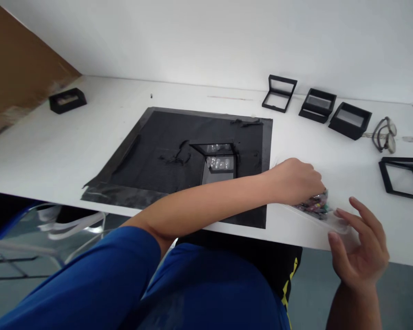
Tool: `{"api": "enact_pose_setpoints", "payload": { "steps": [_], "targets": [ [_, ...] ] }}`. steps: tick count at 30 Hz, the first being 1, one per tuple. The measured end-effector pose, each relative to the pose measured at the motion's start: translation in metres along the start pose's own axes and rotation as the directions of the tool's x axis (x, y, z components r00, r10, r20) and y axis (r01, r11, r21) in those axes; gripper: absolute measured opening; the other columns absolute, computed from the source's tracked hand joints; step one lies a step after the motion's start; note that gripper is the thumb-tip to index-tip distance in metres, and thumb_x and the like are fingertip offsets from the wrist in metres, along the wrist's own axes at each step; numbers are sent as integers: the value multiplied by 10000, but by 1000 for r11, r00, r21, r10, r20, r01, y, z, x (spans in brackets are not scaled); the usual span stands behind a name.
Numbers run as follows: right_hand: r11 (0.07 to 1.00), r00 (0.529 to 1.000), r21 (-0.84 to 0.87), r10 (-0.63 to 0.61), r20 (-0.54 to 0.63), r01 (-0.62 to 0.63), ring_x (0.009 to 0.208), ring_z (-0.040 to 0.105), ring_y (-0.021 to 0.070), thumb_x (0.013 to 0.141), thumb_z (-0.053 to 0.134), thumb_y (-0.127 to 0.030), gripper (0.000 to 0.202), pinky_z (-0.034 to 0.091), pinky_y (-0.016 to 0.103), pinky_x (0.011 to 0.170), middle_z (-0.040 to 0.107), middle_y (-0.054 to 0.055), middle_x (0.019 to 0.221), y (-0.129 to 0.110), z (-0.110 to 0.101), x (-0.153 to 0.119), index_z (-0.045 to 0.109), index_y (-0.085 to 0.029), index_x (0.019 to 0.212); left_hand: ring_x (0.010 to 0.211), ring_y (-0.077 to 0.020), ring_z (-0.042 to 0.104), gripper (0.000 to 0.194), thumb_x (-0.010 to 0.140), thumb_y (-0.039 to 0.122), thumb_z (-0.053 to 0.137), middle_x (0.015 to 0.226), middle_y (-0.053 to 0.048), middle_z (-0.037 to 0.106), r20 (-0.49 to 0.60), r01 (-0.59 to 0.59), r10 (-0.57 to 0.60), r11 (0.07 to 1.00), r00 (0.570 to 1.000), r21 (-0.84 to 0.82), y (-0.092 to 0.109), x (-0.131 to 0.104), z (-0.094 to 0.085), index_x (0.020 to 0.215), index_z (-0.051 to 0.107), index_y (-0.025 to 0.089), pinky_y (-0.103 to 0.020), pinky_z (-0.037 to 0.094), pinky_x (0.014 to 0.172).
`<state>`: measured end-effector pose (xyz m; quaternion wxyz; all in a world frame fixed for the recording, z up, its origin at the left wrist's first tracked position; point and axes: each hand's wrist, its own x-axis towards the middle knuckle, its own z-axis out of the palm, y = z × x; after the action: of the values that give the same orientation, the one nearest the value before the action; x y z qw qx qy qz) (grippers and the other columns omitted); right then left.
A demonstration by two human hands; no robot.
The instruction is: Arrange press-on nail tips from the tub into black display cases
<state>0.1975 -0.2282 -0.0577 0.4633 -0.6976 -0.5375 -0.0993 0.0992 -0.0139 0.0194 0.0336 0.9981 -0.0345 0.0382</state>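
Observation:
My left arm reaches across to the right, and my left hand (294, 181) is closed on a transparent plastic bag (315, 205) lying near the table's front edge. Small multicoloured pieces show inside the bag; their kind is too small to make out. At the bag's right end, my right hand (361, 247) is open with fingers apart, its fingertips close to the plastic; whether they touch it I cannot tell. On the black mat (134, 160) a black hinged frame (220, 162) stands opened, with shiny transparent bumps on its panel. My left forearm hides its lower edge.
Three black frames, one of them a hinged frame (280, 94), stand along the back right. Eyeglasses (385, 136) and another black frame (404, 178) lie further right. A black case (68, 101) sits at the far left. A brown panel (20, 68) borders the table's left end.

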Motion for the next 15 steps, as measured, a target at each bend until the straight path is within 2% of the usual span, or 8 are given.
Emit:
{"api": "enact_pose_setpoints", "payload": {
  "steps": [5,9,10,12,15],
  "targets": [
    [1000,1000,2,-18,-20,18,1242,625,356,844,714,-249,448,541,528,948,606,133,1421,1,2,-1,675,-234,1290,882,-199,700,214,852,51,590,918,-11,778,11,24,-24,1000,1000,-10,-2,-2,-2,816,730,208,-295,216,495],
    [1000,1000,-2,-10,-25,10,1246,624,356,838,723,-246,455,545,522,942,626,126,1391,0,2,-2,676,-241,1291,970,-207,704,208,904,155,571,973,14,785,8,3,-3,996,1000,-86,-3,-6,-10,897,763,237,-309,289,500],
    [1000,1000,-2,-12,-26,12,1254,620,355,838,723,-244,461,543,527,953,630,123,1386,0,2,-2,673,-243,1296,1009,-200,702,208,920,196,572,1010,29,788,-30,0,-4,990,1000,-140,-3,-10,-14,947,770,256,-306,346,522],
    [1000,1000,-7,-14,-21,14,1268,612,353,842,721,-239,461,538,532,975,625,121,1394,-1,2,-2,671,-244,1300,1041,-153,702,224,947,251,565,1067,60,790,-180,-12,-40,960,983,-280,-4,-19,-25,1032,769,285,-279,477,637],
    [1000,1000,-25,-7,-6,6,1280,605,354,853,716,-246,445,528,539,1005,602,124,1427,0,1,-2,673,-239,1296,944,-75,710,252,971,255,530,1036,66,795,-429,-40,-165,902,888,-430,-7,-39,-46,1056,766,278,-214,552,838]
  ]
}}
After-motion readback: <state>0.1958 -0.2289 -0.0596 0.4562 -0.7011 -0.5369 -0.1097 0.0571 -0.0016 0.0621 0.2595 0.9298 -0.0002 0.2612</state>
